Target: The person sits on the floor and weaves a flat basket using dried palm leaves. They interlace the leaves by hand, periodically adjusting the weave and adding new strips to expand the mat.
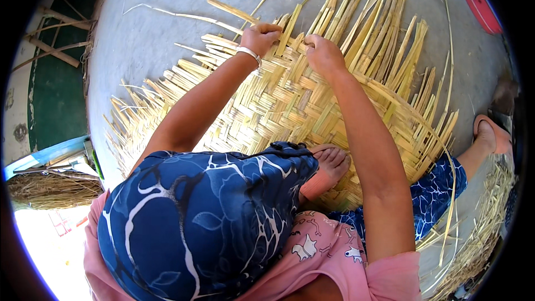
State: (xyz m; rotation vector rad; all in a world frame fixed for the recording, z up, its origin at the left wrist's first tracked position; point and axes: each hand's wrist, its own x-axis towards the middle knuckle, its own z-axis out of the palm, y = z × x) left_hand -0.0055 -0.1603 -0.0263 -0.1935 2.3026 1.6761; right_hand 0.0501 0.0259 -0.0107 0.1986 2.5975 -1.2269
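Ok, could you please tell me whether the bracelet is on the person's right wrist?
No, the silver bracelet circles the left wrist, behind the left hand, while the right wrist looks bare.

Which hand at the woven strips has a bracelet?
The left hand: a pale bracelet rings its wrist. The right hand has a bare wrist.

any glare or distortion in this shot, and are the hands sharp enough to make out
Head view: lower left blown out to a white patch; head view: fisheye rim black, bending the scene near it; head view: mat paler toward its left, deeper yellow at right; head view: left hand and right hand readable, with no strong motion blur.
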